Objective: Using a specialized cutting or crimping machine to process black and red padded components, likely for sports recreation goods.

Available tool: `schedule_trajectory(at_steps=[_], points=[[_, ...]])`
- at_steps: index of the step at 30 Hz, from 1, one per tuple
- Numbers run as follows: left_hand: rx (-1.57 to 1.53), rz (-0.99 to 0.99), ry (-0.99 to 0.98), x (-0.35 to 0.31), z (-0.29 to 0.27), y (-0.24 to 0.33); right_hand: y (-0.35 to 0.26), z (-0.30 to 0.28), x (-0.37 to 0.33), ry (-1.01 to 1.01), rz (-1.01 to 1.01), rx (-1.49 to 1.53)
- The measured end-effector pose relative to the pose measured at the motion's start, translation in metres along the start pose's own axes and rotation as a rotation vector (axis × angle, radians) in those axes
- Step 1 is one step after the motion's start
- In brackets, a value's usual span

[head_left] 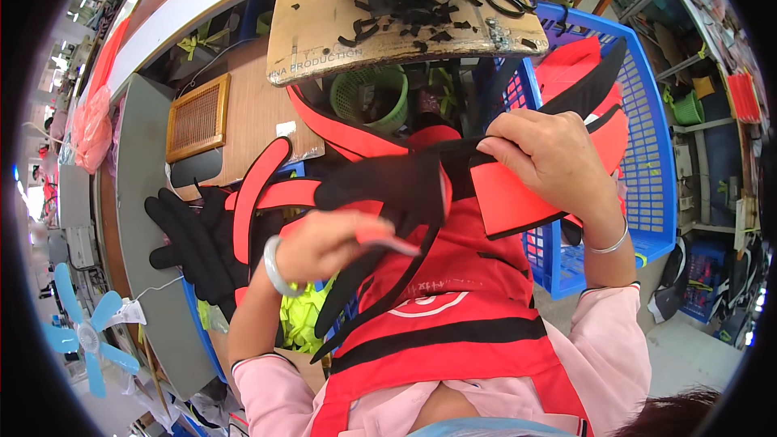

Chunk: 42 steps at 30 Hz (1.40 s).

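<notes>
the right hand is pinching the red-and-black panel in front of the apron, its grip pressing thumb against fingers at the upper edge. the left hand is blurring beside the black fabric piece; i cannot tell whether that grip is closing on anything. good handling is calling for a flat, steady panel and fingers clear of the loose black strap. the scrap-strewn tabletop is jutting in ahead, the blue basket is crowding the right, and more room is showing over the red apron.
</notes>
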<state>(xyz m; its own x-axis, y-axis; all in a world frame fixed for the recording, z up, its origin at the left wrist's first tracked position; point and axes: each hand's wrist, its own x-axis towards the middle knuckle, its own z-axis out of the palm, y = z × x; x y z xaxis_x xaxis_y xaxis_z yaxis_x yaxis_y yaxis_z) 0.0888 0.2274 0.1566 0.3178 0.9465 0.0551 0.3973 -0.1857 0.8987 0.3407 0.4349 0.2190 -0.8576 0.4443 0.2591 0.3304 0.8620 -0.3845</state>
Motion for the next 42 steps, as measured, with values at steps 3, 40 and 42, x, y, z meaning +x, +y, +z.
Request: schedule_trajectory(at_steps=[3,40,42], points=[[0.069,0.089,0.163,0.048,-0.022,-0.013,0.004,0.000,0.012,-0.035,-0.061,0.058],[0.598,-0.232,0.129,0.183,-0.213,-0.013,0.112,0.001,0.190,0.050,0.112,0.109],[0.590,-0.249,0.113,0.182,-0.215,-0.014,0.109,-0.001,0.190,0.036,0.137,0.120]])
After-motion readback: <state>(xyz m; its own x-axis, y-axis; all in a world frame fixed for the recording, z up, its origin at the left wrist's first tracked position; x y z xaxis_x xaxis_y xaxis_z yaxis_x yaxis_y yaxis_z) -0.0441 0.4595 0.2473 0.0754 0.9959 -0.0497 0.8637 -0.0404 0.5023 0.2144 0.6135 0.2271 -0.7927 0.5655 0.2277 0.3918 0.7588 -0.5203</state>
